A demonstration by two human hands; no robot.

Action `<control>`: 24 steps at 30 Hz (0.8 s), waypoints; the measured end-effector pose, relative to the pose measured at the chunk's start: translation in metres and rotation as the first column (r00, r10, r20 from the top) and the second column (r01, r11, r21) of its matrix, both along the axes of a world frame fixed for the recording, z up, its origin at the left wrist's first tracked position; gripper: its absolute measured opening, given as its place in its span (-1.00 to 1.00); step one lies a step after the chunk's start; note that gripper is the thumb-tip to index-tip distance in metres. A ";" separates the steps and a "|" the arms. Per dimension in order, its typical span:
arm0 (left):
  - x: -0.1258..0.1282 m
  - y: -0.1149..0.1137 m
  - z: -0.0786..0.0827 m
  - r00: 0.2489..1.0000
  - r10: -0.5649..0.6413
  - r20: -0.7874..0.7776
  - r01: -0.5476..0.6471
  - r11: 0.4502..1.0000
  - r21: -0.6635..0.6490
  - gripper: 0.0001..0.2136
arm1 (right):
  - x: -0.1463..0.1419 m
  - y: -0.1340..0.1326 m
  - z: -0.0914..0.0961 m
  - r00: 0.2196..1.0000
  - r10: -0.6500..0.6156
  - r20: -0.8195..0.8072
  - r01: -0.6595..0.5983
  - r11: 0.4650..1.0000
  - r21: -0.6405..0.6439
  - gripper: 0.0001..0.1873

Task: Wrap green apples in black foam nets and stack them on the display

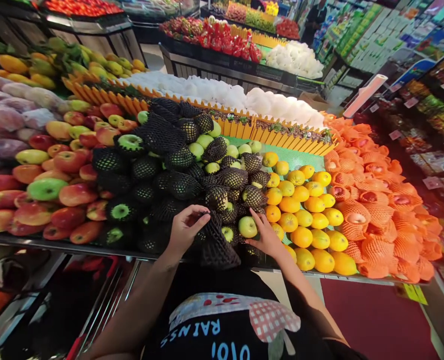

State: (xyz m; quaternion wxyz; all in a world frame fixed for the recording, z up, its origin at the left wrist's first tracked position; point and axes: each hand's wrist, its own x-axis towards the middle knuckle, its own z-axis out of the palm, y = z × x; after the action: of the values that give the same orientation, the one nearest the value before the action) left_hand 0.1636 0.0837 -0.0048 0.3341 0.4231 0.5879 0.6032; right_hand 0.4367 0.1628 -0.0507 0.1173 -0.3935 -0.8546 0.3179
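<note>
The left hand pinches the upper edge of a black foam net sleeve between thumb and fingers, closed on it at the front edge of the display. The right hand lies just beside it, fingers spread and loosely curved, its fingertips touching a bare green apple that sits immediately to the right of the sleeve. The two hands are apart, with the sleeve and the apple between them.

Both hands work at the near rim of a sloping fruit worktop. Directly above them rises a heap of green apples in black nets, some bare ones among them. To the left lie red and green apples without nets, and beyond those, fruit in pale purple foam sleeves. To the right of the hands is a bank of yellow-orange citrus, then fruit in orange nets. A low orange picket divider runs across the back, with white-wrapped fruit behind it.

Further off stand more produce stands and shop shelving. A red floor shows at lower right. The person's black apron fills the bottom of the view.
</note>
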 end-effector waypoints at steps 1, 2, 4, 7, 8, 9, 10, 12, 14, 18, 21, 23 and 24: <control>0.006 -0.001 -0.003 0.999 0.013 0.048 -0.011 0.999 -0.030 -0.82 | 0.003 0.001 -0.001 1.000 0.012 -0.007 -0.012 1.000 -0.012 0.12; 0.012 -0.003 -0.006 0.995 0.017 0.097 -0.011 0.998 -0.058 -0.81 | 0.006 0.002 0.000 1.000 0.023 -0.011 -0.024 0.999 -0.023 0.12; 0.022 -0.005 -0.012 0.979 0.007 0.206 0.014 0.995 -0.101 -0.77 | 0.012 0.003 0.004 0.999 0.039 -0.016 -0.040 0.998 -0.039 0.11; 0.040 -0.006 -0.015 0.942 -0.052 0.333 0.112 0.980 -0.164 -0.70 | 0.020 0.002 0.017 0.996 0.068 -0.063 -0.070 0.997 -0.031 0.04; 0.047 -0.005 -0.015 0.933 -0.082 0.351 0.152 0.973 -0.176 -0.68 | 0.022 0.000 0.023 0.991 0.078 -0.104 -0.081 0.996 -0.024 0.01; 0.053 -0.005 -0.015 0.927 -0.118 0.356 0.192 0.965 -0.178 -0.66 | 0.023 -0.003 0.027 0.983 0.082 -0.166 -0.087 0.996 -0.024 -0.03; 0.059 -0.003 -0.014 0.923 -0.154 0.353 0.226 0.959 -0.173 -0.65 | 0.023 -0.007 0.031 0.966 0.074 -0.248 -0.088 0.995 -0.042 -0.09; 0.070 -0.001 -0.013 0.918 -0.209 0.337 0.271 0.951 -0.150 -0.63 | 0.021 -0.016 0.033 0.895 0.007 -0.445 -0.090 0.982 -0.166 -0.30; 0.078 0.001 -0.013 0.909 -0.267 0.321 0.318 0.940 -0.121 -0.63 | 0.015 -0.026 0.029 0.797 -0.123 -0.591 -0.141 0.914 -0.381 -0.40; 0.083 0.003 -0.012 0.883 -0.388 0.264 0.421 0.904 -0.077 -0.66 | 0.007 -0.035 0.020 0.713 -0.342 -0.612 -0.208 0.730 -0.650 -0.42; 0.083 0.005 -0.013 0.854 -0.411 0.319 0.461 0.882 -0.098 -0.65 | 0.010 -0.032 0.023 0.709 -0.411 -0.573 -0.148 0.707 -0.691 -0.71; 0.084 0.007 -0.015 0.806 -0.416 0.421 0.500 0.859 -0.109 -0.63 | 0.016 -0.029 0.026 0.684 -0.468 -0.559 -0.114 0.689 -0.716 -0.72; 0.085 0.008 -0.017 0.777 -0.417 0.471 0.521 0.847 -0.110 -0.62 | 0.019 -0.027 0.027 0.659 -0.506 -0.557 -0.098 0.676 -0.730 -0.70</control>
State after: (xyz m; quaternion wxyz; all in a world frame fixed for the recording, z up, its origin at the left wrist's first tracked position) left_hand 0.2490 0.0913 -0.0216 0.6429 0.3709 0.4412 0.5044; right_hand 0.4554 0.1356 -0.0237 0.3224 -0.3503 -0.4897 0.7305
